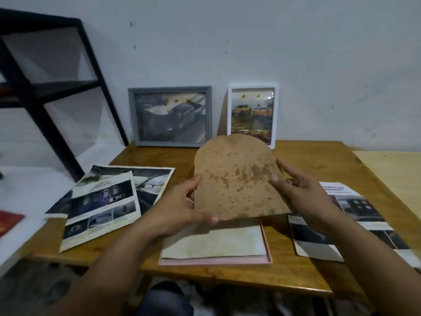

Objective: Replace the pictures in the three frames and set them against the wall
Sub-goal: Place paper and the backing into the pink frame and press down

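Observation:
A stained brown backing board (pixel 237 179) is held tilted above a pink frame (pixel 216 261) that lies face down on the wooden table (pixel 319 156). My left hand (pixel 180 208) grips the board's lower left edge, thumb on top. My right hand (pixel 298 190) touches its right edge with a fingertip, the other fingers spread. A pale sheet (pixel 216 244) lies inside the pink frame. A grey frame (pixel 170 116) and a white frame (pixel 251 115), each with a car picture, lean against the wall.
Loose car brochure pages lie on the table's left (pixel 107 204) and right (pixel 337 226). A black metal shelf (pixel 45 87) stands at the left. A red item (pixel 9 221) lies at the far left. A light wooden board (pixel 396 176) sits to the right.

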